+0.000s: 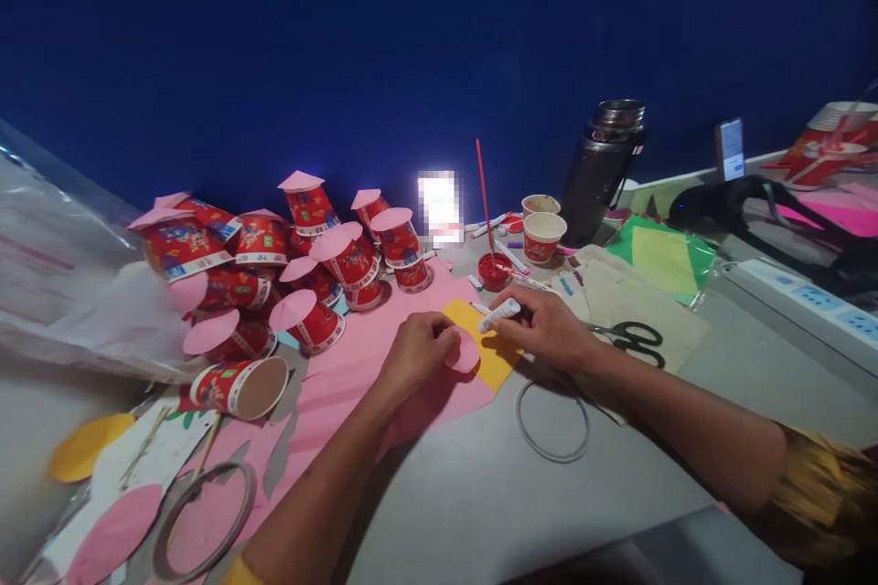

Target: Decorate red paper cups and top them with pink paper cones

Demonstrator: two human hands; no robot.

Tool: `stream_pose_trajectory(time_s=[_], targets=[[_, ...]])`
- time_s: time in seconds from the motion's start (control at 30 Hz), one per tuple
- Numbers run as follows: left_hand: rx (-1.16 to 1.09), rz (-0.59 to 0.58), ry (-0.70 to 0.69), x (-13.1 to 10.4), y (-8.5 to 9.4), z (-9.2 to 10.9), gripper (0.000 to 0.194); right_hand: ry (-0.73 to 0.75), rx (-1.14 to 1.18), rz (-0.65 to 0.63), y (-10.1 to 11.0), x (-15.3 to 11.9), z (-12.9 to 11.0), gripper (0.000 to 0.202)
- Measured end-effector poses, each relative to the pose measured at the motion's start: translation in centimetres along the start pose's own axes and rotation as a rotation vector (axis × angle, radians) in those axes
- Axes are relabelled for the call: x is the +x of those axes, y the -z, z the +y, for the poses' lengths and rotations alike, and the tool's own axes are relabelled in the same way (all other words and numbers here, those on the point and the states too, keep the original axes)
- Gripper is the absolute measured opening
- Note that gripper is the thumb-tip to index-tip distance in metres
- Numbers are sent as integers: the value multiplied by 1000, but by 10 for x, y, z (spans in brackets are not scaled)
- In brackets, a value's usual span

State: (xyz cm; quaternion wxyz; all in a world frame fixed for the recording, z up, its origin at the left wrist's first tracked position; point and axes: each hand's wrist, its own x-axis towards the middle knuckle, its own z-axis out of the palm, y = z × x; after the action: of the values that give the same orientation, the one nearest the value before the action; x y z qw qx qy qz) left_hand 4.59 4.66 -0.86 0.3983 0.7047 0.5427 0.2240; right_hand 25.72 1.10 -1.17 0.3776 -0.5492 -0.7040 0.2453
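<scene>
Evidently, one table point(439, 503) has open room near centre, off the near edge of one pink sheet point(357, 356); one flask point(595, 183) stands far right; two rings point(586, 425) lie near, left and right; left hand point(422, 349) pinches one pink disc point(464, 351) over one yellow card point(500, 364), right hand point(545, 322) one white tube point(497, 315)

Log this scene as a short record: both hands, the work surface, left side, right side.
Left hand: holds a pink disc
Right hand: grips a white tube
Work surface: yellow paper, pink paper
Left side: piled red cups, many with pink paper tops
Right side: scissors, black flask
</scene>
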Motion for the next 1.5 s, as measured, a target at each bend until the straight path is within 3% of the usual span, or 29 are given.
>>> stream_pose_trajectory(time_s=[0.23, 0.6, 0.77, 1.03, 1.23, 1.33, 1.5], targets=[[78, -2, 6, 4, -7, -7, 17, 124, -23, -13, -13, -1, 8, 11], [142, -3, -3, 6, -11, -6, 20, 177, -124, -116, -23, 4, 5, 9], [160, -31, 25, 10, -11, -6, 17, 196, -258, -223, -25, 6, 3, 8], [162, -68, 58, 13, -11, -5, 18, 168, -605, -420, -18, 14, -17, 25], [188, -45, 52, 15, -13, -6, 17, 177, -682, -483, -14, 13, -29, 26], [185, -30, 49, 14, -14, -8, 16, 164, -590, -430, -9, 14, -22, 23], [141, 55, 57, 10, -15, -7, 13, 59, -212, -84, 1, 18, -4, 14]])
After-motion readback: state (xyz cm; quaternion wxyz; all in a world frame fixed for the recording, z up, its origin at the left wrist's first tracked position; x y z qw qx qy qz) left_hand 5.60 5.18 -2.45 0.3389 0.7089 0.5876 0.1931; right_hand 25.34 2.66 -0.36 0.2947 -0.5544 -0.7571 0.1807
